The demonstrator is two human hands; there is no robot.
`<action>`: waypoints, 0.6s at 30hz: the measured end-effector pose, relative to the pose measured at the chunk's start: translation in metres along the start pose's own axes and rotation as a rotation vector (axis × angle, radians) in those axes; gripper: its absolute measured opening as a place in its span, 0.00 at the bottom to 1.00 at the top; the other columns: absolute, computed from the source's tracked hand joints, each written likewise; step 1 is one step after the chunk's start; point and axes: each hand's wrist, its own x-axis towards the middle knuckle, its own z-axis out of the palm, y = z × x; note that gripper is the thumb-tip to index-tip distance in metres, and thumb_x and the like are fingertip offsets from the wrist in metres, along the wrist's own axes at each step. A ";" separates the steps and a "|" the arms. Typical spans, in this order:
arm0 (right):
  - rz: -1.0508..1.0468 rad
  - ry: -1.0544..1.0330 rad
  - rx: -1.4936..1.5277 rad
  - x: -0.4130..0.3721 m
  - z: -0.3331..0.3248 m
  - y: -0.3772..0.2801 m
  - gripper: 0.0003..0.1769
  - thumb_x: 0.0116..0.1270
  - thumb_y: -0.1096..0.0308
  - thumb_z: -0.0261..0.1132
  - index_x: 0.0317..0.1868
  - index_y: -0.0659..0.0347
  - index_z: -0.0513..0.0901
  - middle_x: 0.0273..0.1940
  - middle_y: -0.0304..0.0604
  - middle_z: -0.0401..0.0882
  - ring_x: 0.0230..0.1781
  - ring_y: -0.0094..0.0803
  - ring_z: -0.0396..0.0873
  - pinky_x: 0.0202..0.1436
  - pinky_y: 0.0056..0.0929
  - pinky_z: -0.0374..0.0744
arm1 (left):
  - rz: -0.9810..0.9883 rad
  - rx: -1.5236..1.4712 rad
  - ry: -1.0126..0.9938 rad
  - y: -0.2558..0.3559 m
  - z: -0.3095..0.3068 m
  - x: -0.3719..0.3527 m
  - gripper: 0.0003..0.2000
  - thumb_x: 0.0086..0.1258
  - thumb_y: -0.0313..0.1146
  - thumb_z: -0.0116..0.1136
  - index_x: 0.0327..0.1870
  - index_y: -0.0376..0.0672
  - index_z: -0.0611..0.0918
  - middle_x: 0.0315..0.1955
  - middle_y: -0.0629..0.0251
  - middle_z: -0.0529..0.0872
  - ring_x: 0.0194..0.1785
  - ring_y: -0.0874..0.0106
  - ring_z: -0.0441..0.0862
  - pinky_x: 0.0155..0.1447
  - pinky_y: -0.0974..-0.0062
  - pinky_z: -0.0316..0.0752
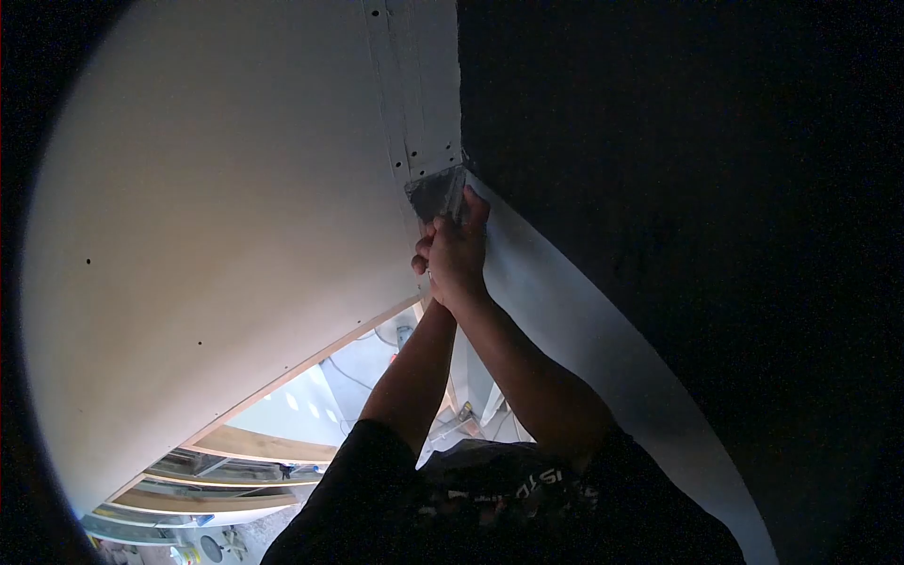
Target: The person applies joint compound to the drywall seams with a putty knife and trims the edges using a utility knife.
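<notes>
A grey putty knife (436, 194) with a broad, smeared blade lies against the white board, right at the inside corner by the dark panel. My right hand (460, 256) is closed around its handle, one finger stretched along the blade's right side. Behind it, mostly covered, my left hand (422, 256) shows only curled fingers at the same handle. Both arms reach up and cross near the wrists. Beside the blade runs a seam (400, 94) in the board, with several dark screw heads along it.
A large white board (217, 207) slopes along the left, a dark panel (678, 169) fills the right, and a curved white strip (603, 330) borders it. Below are an opening with a wooden edge (311, 353), curved wooden shelves (217, 499) and a floor with scattered items.
</notes>
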 end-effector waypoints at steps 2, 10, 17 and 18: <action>0.004 0.003 -0.017 0.010 -0.005 0.006 0.30 0.73 0.76 0.50 0.70 0.39 0.55 0.31 0.37 0.68 0.16 0.22 0.63 0.14 0.26 0.63 | -0.004 -0.001 -0.003 -0.003 0.005 0.005 0.20 0.76 0.45 0.55 0.59 0.40 0.81 0.37 0.47 0.87 0.47 0.53 0.87 0.57 0.59 0.77; 0.005 -0.012 -0.090 0.013 -0.006 0.012 0.31 0.74 0.75 0.51 0.71 0.40 0.53 0.32 0.37 0.68 0.17 0.22 0.64 0.16 0.25 0.64 | -0.017 -0.005 0.007 -0.005 0.008 0.007 0.20 0.77 0.45 0.54 0.59 0.39 0.81 0.37 0.47 0.87 0.47 0.53 0.87 0.56 0.59 0.77; 0.133 -0.010 0.058 0.007 0.005 -0.005 0.30 0.75 0.72 0.51 0.72 0.41 0.52 0.32 0.39 0.67 0.19 0.23 0.64 0.18 0.27 0.65 | -0.013 0.003 0.010 -0.005 0.008 0.009 0.21 0.77 0.45 0.54 0.59 0.38 0.81 0.36 0.47 0.87 0.46 0.53 0.87 0.56 0.59 0.77; 0.167 -0.001 0.080 0.006 0.005 -0.005 0.30 0.75 0.72 0.51 0.72 0.42 0.52 0.32 0.39 0.67 0.19 0.23 0.65 0.18 0.28 0.65 | -0.011 0.003 0.011 -0.004 0.007 0.008 0.21 0.77 0.45 0.54 0.59 0.37 0.81 0.36 0.47 0.87 0.46 0.53 0.87 0.56 0.59 0.77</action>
